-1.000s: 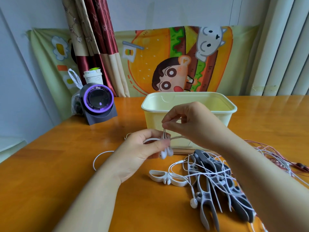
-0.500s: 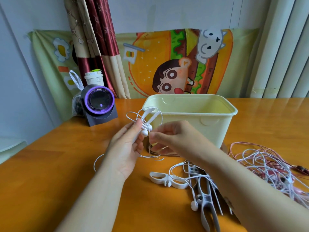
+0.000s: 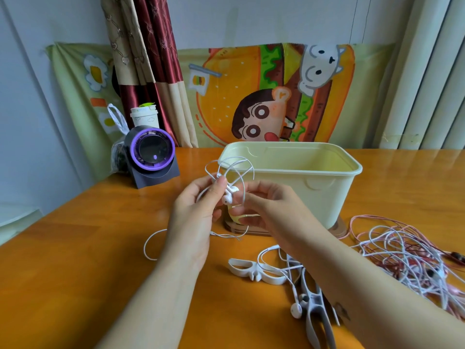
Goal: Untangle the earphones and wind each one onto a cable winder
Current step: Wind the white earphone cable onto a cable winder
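My left hand (image 3: 196, 210) pinches a white earphone (image 3: 229, 193) by its two buds, held up above the table. Its cable loops above my fingers and trails down to the tabletop on the left. My right hand (image 3: 261, 207) holds the same white cable just right of the buds, fingers curled round it. A white cable winder (image 3: 256, 270) lies flat on the table below my hands. More winders (image 3: 317, 313), white and dark, lie under my right forearm with another white earphone (image 3: 296, 309) draped over them. A tangle of white, pink and red earphones (image 3: 412, 258) sits at the right.
A pale yellow plastic tub (image 3: 327, 195) stands open just behind my hands. A purple-ringed round device (image 3: 153, 154) on a dark base, a paper cup (image 3: 144, 117) and a plastic bag stand at the back left. The wooden table (image 3: 75, 260) ends at the left.
Both hands have risen from the table with the white earphone. Its cable now loops above my left fingers, and my right hand has shifted lower along the cable.
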Available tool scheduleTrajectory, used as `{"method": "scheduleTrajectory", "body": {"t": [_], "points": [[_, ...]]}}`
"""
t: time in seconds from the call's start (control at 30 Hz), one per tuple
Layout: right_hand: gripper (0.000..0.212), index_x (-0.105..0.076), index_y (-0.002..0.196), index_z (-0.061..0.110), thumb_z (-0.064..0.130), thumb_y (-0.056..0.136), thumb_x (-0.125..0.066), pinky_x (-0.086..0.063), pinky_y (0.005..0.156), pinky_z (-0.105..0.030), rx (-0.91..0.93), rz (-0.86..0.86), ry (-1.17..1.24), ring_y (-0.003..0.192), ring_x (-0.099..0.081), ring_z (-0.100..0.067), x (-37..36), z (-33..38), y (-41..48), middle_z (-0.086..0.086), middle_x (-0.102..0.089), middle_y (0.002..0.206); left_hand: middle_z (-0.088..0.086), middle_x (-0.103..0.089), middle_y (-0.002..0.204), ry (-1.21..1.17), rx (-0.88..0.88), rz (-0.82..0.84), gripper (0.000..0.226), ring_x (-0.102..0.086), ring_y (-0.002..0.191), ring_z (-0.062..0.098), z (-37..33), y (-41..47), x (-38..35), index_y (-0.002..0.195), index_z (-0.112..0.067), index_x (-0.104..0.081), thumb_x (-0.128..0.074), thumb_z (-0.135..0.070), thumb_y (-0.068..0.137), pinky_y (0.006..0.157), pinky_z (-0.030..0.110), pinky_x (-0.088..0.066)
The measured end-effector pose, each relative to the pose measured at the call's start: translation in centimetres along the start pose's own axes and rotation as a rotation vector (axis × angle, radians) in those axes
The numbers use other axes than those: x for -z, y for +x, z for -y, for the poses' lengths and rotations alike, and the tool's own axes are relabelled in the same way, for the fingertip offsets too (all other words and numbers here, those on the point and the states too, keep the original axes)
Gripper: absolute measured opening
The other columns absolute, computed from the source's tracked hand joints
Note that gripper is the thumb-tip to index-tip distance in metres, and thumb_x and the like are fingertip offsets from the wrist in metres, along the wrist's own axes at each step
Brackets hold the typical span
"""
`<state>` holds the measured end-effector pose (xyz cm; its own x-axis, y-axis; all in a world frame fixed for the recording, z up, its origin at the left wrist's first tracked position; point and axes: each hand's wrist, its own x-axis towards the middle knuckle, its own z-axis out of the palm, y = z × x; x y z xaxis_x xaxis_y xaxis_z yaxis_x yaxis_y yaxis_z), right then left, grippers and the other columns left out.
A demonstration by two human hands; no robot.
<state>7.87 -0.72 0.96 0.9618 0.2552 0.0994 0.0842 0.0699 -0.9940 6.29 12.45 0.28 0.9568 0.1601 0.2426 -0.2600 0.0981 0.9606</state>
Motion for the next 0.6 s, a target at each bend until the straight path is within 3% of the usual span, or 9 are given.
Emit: {"method": "scheduleTrajectory", "body": {"t": [0.2, 0.33, 0.6], "points": [[0.014, -0.066, 0.096, -0.001, 0.007, 0.084, -0.066, -0.053, 0.074, -0.027, -0.038, 0.017, 0.159, 0.064, -0.062, -0.012, 0.0, -0.6, 0.2, -0.010, -0.067, 0.076, 0.002, -0.052, 0.070, -0.022, -0.028, -0.004, 0.014, -0.050, 0.046, -0.005, -0.6, -0.8, -0.7, 0.084, -0.016, -0.055, -0.052, -0.012, 0.097, 0.049, 0.004, -0.040], [0.006, -0.066, 0.087, 0.001, 0.006, 0.083, -0.067, -0.053, 0.068, -0.023, -0.011, -0.011, 0.172, 0.060, -0.061, -0.013, -0.1, -0.6, 0.1, -0.008, -0.067, 0.068, 0.006, -0.049, 0.069, 0.006, -0.034, -0.016, 0.016, -0.048, 0.043, -0.004, -0.8, -1.0, -1.0, 0.083, -0.013, -0.054, -0.049, -0.007, 0.098, 0.047, 0.005, -0.038], [0.014, -0.067, 0.092, 0.001, 0.009, 0.080, -0.071, -0.053, 0.070, -0.026, -0.002, -0.018, 0.153, 0.068, -0.060, -0.016, 0.1, -0.4, 0.1, -0.011, -0.068, 0.075, 0.003, -0.051, 0.069, -0.033, -0.054, -0.017, 0.008, -0.049, 0.044, -0.005, -1.2, -1.2, -1.2, 0.089, -0.009, -0.056, -0.052, -0.010, 0.097, 0.048, 0.004, -0.039]]}}
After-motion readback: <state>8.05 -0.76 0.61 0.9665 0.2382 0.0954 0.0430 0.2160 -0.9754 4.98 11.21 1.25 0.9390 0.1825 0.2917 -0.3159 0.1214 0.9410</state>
